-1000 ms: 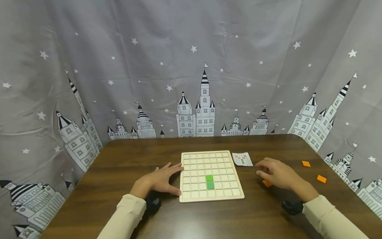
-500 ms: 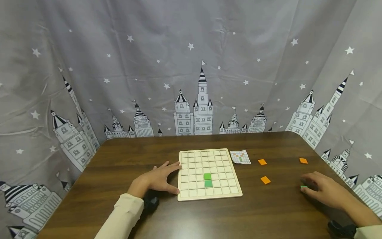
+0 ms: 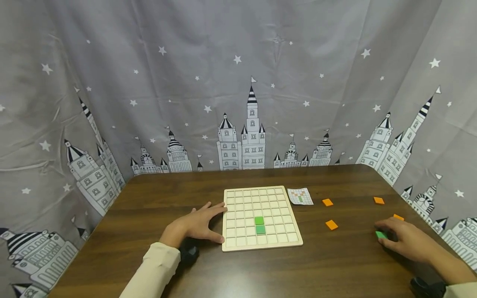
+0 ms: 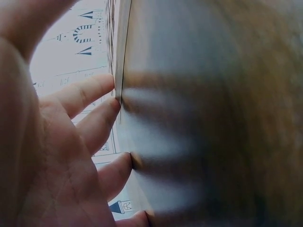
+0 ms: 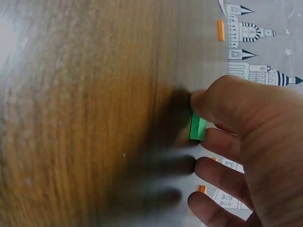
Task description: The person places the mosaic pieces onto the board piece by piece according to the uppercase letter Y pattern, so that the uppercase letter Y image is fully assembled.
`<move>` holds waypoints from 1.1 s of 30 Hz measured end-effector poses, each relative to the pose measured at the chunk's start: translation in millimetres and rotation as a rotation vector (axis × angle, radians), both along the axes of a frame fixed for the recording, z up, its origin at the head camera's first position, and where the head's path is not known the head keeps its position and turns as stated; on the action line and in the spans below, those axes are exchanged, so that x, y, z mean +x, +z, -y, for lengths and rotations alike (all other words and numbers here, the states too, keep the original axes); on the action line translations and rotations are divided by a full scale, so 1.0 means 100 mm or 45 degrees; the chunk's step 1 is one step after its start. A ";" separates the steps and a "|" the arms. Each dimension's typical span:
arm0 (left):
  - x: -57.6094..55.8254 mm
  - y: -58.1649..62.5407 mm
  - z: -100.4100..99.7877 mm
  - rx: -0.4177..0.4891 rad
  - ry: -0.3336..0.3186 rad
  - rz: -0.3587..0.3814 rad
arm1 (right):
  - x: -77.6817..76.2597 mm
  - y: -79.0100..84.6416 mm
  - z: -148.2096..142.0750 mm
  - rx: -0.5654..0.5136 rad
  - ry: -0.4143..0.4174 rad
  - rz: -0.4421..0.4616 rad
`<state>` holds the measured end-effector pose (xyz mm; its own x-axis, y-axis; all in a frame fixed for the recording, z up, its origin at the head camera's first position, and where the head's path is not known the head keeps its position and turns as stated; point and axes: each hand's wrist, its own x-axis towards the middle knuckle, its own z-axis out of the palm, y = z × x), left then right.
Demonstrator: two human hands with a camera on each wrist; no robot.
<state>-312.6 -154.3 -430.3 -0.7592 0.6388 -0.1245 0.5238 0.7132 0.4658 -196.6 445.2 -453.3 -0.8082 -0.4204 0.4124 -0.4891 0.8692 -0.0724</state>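
On the wooden board with a square grid [image 3: 238,244], a light green tile [image 3: 258,220] and a darker green tile [image 3: 260,229] fill two neighbouring squares. My left hand [image 3: 193,225] touches the board's left edge, its thumb near the front corner and its fingers spread. In the left wrist view, those fingertips [image 4: 106,85] reach the tabletop and the board's side. At the right of the table, my right hand [image 3: 413,240] pinches a loose green tile [image 3: 381,234]. The right wrist view has that green tile [image 5: 197,126] on the tabletop between thumb and index finger.
Loose orange tiles lie on the dark table [image 3: 261,273]: one [image 3: 327,202] by the pattern card [image 3: 300,196], one [image 3: 331,224] nearer, one [image 3: 378,200] far right, and one [image 3: 398,217] partly behind my right hand. A grey castle-print curtain [image 3: 238,99] hangs behind.
My right hand has moved right from the orange tiles beside the board to the loose green tile, uncovering two orange tiles. My left hand has stayed at the board's edge.
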 end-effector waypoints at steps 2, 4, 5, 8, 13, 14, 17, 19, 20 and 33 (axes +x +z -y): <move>0.00 0.01 0.00 -0.002 0.002 -0.001 | 0.00 0.00 0.01 -0.012 0.018 -0.001; 0.00 0.01 0.00 -0.003 0.005 -0.001 | 0.00 0.00 0.02 -0.023 0.034 -0.011; 0.00 0.01 0.00 -0.006 0.006 -0.002 | 0.00 0.00 0.02 -0.027 0.047 -0.018; 0.00 0.01 0.00 -0.013 0.009 -0.004 | 0.00 0.00 0.04 -0.021 0.059 -0.016; 0.00 0.01 0.00 -0.019 0.012 -0.003 | -0.01 0.02 0.06 0.006 0.029 0.060; 0.00 0.01 0.00 -0.017 0.013 -0.004 | -0.01 0.02 0.06 0.007 0.024 0.078; 0.01 0.01 0.01 -0.014 0.014 -0.004 | -0.02 0.03 0.05 0.007 0.032 0.106; 0.01 0.01 0.01 -0.011 0.014 -0.005 | -0.03 0.04 0.05 0.000 0.046 0.100; 0.01 0.01 0.01 -0.010 0.016 -0.006 | -0.04 0.04 0.05 -0.004 0.051 0.097; 0.01 0.02 0.00 -0.022 0.011 0.001 | -0.07 0.04 0.12 -0.005 0.040 0.061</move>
